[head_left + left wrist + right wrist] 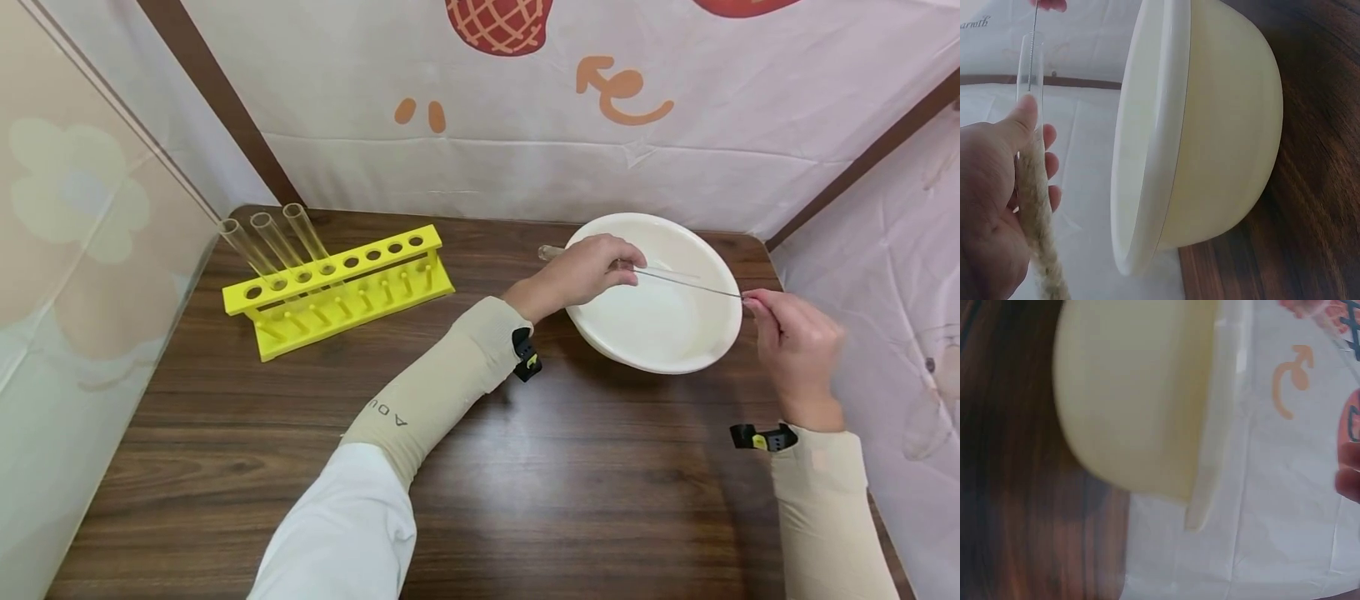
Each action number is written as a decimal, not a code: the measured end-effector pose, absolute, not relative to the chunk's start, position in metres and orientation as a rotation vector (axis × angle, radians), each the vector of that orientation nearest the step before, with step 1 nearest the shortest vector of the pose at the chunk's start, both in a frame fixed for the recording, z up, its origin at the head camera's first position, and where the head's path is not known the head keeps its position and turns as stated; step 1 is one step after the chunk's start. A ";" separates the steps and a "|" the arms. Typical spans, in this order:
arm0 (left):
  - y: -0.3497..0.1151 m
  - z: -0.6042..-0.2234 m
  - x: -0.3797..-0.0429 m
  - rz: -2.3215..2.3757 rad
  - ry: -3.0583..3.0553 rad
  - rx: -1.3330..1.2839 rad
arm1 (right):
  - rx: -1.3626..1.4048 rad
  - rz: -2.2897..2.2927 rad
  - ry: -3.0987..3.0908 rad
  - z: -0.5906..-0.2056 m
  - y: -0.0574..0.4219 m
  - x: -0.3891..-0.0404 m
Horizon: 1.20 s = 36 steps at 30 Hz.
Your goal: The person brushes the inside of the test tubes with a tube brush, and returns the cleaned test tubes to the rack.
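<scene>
Over the white basin (738,321), my left hand (581,279) grips a clear glass test tube (1030,53), its fingers wrapped round it. Inside the tube are the pale bristles of a test tube brush (1036,200). The brush's thin twisted wire handle comes out of the tube's mouth toward the right. At the far end of this wire, past the basin's right rim, my right hand (802,346) pinches it between thumb and fingers. In the right wrist view only a few fingertips (1349,482) show at the edge, and the picture is blurred.
A yellow test tube rack (352,312) stands on the left of the brown wooden table (525,500), with three clear test tubes (277,242) leaning in its holes. Printed cloth (525,158) hangs behind and at both sides.
</scene>
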<state>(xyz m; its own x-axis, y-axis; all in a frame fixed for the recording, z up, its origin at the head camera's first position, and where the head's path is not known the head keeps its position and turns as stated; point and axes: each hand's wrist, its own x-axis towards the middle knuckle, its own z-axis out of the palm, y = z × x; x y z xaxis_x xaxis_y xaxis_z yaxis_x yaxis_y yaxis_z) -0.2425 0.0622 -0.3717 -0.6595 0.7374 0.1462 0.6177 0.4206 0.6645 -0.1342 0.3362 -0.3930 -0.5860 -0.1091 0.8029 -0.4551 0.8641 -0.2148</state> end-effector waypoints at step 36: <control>0.062 -0.374 -0.246 0.969 2.470 1.233 | 0.561 0.290 -2.266 -0.403 0.346 -0.138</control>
